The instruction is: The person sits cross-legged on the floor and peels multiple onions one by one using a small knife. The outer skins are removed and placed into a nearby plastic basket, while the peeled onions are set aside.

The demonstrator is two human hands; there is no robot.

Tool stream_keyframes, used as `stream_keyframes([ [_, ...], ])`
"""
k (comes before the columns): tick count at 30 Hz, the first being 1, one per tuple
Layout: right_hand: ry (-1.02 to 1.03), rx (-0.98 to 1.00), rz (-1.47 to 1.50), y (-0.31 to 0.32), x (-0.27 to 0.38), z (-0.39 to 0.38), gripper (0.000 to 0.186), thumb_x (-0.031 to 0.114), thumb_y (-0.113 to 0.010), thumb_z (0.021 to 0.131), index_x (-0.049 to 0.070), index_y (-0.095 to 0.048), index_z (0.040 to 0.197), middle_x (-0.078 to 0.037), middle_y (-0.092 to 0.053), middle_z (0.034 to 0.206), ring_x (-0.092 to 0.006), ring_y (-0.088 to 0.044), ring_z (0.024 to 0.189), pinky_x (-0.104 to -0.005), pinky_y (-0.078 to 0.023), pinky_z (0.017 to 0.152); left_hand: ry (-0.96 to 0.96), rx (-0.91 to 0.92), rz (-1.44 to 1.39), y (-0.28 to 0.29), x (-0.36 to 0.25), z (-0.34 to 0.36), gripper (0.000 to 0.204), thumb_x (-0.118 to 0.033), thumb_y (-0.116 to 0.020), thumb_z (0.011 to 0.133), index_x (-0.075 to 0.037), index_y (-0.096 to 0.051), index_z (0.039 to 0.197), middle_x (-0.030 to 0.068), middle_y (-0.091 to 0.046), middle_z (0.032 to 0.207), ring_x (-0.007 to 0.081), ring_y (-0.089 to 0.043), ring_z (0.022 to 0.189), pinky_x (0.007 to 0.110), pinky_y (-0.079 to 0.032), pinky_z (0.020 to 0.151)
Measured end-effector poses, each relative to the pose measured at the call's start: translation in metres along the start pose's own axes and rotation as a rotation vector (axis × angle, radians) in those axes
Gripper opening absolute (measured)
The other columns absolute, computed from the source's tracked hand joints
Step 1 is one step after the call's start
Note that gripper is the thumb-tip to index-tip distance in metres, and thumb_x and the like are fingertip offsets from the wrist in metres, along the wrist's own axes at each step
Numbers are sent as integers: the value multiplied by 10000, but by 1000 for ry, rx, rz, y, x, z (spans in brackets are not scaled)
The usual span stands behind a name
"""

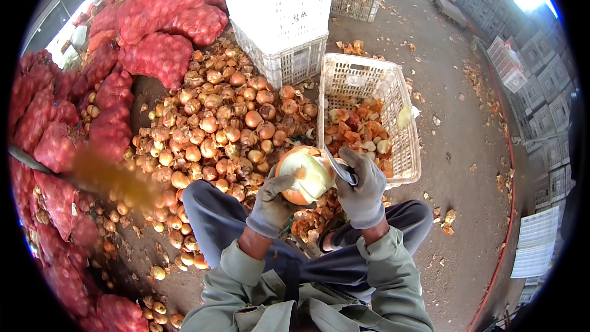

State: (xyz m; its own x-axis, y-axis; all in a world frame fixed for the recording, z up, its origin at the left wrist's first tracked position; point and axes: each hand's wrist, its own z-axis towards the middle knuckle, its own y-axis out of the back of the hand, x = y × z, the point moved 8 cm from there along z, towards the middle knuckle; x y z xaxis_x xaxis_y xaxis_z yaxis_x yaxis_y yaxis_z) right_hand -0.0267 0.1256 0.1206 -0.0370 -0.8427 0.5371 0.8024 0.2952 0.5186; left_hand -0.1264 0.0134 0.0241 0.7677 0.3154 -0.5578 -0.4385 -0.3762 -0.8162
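My gloved left hand grips a large, partly peeled onion, with pale flesh showing and orange skin around its lower left side. My gloved right hand is closed on a knife, its blade beside the onion's right side. Just beyond my hands, a dirty white plastic crate holds onion skins and pale pieces. A pale peel hangs on its right rim. A large pile of loose onions lies on the ground to the left, and some skins lie below the onion between my legs.
Red mesh sacks of onions are heaped along the left. Stacked white crates stand behind the pile, and another crate of skins sits farther back. Stacked pale crates line the right side beyond a concrete floor with scattered skins.
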Motion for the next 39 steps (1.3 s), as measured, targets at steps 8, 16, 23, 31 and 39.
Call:
stream_keyframes([
  [8,-323,25,399,-8,-7,-10,303,-13,-673,791,-15,-620,1089,-117,-711,863,-134,-679,744,-251,-508,677,11,-20,-135,5,15,-1,672,-332,-660,854,-61,-398,1409,134,-518,1354,301,-545,1215,499,-489,972],
  [16,-547,115,722,-16,-8,-21,267,-48,-705,781,-24,-626,1035,-55,-672,844,-89,-620,732,-233,-499,669,-21,5,-229,0,15,2,585,-264,-604,909,-47,-399,1412,141,-556,1310,296,-569,1195,474,-508,976],
  [23,-684,118,1005,-8,-30,-24,225,-72,-638,796,-30,-613,1015,-27,-619,760,-63,-550,583,-218,-426,530,-75,10,-89,11,6,4,666,-248,-657,792,50,-443,1348,170,-587,1263,314,-585,1169,442,-506,979],
  [31,-395,-170,55,36,-113,21,290,24,-667,853,1,-612,1136,-71,-635,798,-88,-587,589,-241,-457,503,-10,-10,-271,19,8,-6,647,-299,-674,817,-25,-453,1360,145,-588,1253,310,-593,1156,491,-571,867],
  [39,-452,189,516,-21,-27,-19,437,63,-749,803,-30,-584,1196,-66,-661,883,-111,-609,757,-239,-500,690,-129,-151,-352,18,4,0,612,-285,-686,851,-55,-443,1363,159,-575,1269,352,-591,1147,569,-538,903],
])
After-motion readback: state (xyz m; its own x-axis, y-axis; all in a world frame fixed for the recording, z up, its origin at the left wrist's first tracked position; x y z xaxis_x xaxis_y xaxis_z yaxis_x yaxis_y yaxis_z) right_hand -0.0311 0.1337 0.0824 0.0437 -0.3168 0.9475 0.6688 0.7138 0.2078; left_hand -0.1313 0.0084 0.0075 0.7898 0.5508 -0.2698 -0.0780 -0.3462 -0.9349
